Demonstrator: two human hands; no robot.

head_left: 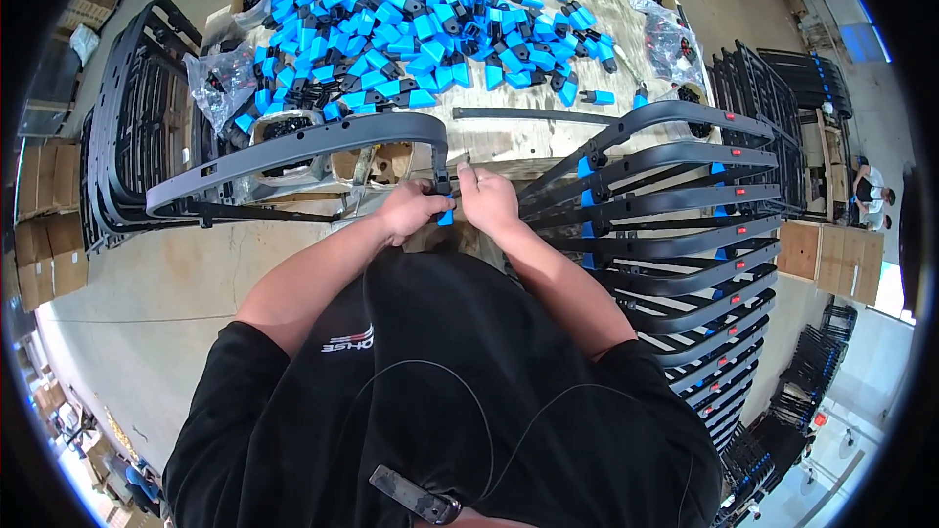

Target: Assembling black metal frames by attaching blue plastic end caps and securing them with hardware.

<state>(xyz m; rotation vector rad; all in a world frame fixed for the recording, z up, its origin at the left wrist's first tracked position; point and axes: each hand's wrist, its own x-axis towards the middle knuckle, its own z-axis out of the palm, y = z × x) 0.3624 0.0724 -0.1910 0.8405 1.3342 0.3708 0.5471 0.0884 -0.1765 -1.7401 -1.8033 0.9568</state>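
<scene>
Right at the downturned end of a long, curved, dark grey tubular frame [313, 140] is a small bright-blue plastic piece [446, 218], on the near side of a pale wooden desk [518, 142]; the fingers hide whether it is seated on the frame or only touching it. The left grip [413, 211], a bare hand, pinches the blue piece from the side, while the right grip [489, 201] is curled close beside the frame's end with its thumb raised, and I cannot tell whether it holds anything. The piece is probably light, stiff and hard to break, its smooth faces liable to slide under a fingertip, so the flat sides seem the best hold. The frame looks like rigid, smooth-coated metal, likely awkward more for its length than its weight, and best steadied near the bend. Farther out, a broad heap of blue and black plastic pieces [416, 44] covers much of the desk, with a thin dark bar [533, 116] lying along its near side. On the right, a close row of dark grey curved frames with blue fittings [675, 198] crowds the right forearm and limits sideways swing. To the left, a crumpled clear plastic bag [220, 88] and a stack of dark frames [122, 137] could catch the held frame's far end.
</scene>
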